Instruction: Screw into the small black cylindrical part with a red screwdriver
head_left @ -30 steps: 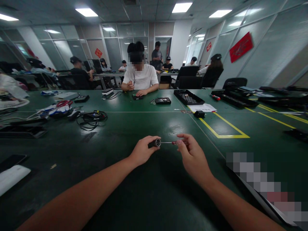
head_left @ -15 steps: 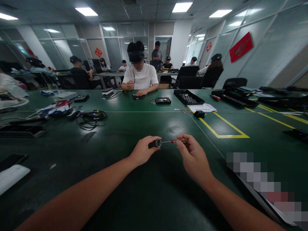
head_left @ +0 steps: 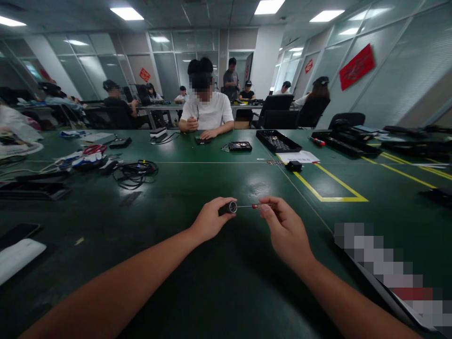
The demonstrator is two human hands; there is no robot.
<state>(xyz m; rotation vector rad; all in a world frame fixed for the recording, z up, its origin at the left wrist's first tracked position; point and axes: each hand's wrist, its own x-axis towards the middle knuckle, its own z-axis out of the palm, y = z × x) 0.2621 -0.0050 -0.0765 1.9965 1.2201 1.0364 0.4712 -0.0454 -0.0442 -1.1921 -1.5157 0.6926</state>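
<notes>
My left hand point(head_left: 212, 220) grips a short black cylinder point(head_left: 232, 207) between thumb and fingers. Its silver-rimmed round end faces me, and the rest is hidden by the fingers. A small screwdriver point(head_left: 257, 205) with a reddish, see-through handle is pinched in my right hand point(head_left: 286, 228). The thin metal shaft points left and its tip meets the right side of the cylinder's rim; whether it sits in a screw is too small to tell. Both hands are held above the green table point(head_left: 197, 292).
Coiled black cables point(head_left: 136, 173) lie to the left. A white object point(head_left: 23, 259) sits at the near left edge, a blurred-out flat item point(head_left: 384, 268) at the near right. Farther off are a black parts tray point(head_left: 277, 141), a small black block point(head_left: 294, 165) and a seated person point(head_left: 206, 110) opposite.
The screwdriver handle has turned slightly between my right fingers, showing a different side. My left hand and the cylinder stay in place; the whole view has shifted a little.
</notes>
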